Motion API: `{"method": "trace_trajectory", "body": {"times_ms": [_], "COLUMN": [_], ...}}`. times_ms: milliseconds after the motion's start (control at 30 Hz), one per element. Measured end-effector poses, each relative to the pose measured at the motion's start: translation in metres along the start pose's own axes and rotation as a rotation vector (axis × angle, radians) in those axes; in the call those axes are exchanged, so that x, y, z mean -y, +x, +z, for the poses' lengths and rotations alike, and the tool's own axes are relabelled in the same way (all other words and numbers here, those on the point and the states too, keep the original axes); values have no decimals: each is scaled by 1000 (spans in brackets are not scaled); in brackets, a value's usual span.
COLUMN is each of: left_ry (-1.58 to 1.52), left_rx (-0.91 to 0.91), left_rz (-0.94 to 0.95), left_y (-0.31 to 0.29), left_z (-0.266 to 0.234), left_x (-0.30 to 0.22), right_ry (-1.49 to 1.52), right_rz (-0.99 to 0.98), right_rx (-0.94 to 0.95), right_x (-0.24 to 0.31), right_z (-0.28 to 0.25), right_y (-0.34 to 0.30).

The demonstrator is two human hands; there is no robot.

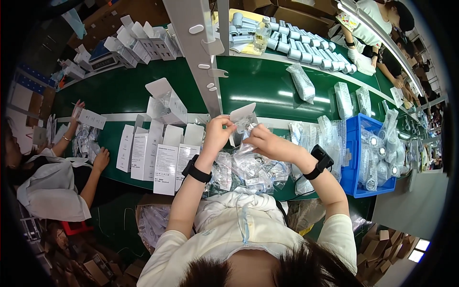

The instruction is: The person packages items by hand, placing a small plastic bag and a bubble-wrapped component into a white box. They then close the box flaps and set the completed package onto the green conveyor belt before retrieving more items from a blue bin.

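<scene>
In front of me a small white carton (243, 111) stands with its flap up. My left hand (218, 134) is closed at its left edge, thumb and fingers pinched on the wall. My right hand (264, 140) is closed on a clear plastic bag (247, 136) at the carton's mouth. What the bag contains is hard to make out. Below my hands lies a pile of clear bags (248, 170) with small parts inside. Left of my left forearm stand several white printed cartons (165, 162) with their flaps raised.
A blue crate (350, 158) of bubble-wrapped items stands to the right, beside more wrapped packs (330, 136). A metal post (197, 52) rises ahead. Grey-blue cylindrical devices (306, 50) fill the far bench. A co-worker at left holds a white carton (92, 119).
</scene>
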State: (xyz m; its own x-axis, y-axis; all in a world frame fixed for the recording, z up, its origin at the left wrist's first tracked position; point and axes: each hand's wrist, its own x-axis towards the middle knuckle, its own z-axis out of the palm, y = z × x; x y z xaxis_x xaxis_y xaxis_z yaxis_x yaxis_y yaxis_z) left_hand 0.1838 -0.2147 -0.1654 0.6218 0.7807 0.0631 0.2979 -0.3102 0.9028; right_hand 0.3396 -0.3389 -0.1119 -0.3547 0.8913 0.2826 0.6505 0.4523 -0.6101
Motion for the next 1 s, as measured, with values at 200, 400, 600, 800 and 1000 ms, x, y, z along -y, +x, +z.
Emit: {"method": "trace_trajectory", "body": {"times_ms": [200,400,600,800,1000], "left_ry": [-17,-138,-171,922,1006], "left_rx": [18,81,-200,-34,289], "left_rz": [-8,-105,-25,-33,-196], "left_y": [1,3,-25,-79,-72], "left_z": [-4,-8,-28,-86,-80], "left_x": [2,12,-17,6,8], "right_ry": [276,50,-638,-258,390], "right_rz": [86,54,-47,82,445], "right_rx": [-430,-191,54,-205,-383], "right_x": [2,-13,-17,-25,-74], "right_z": [-3,21,26,30,92], "right_y": [14,21,13,0,-16]}}
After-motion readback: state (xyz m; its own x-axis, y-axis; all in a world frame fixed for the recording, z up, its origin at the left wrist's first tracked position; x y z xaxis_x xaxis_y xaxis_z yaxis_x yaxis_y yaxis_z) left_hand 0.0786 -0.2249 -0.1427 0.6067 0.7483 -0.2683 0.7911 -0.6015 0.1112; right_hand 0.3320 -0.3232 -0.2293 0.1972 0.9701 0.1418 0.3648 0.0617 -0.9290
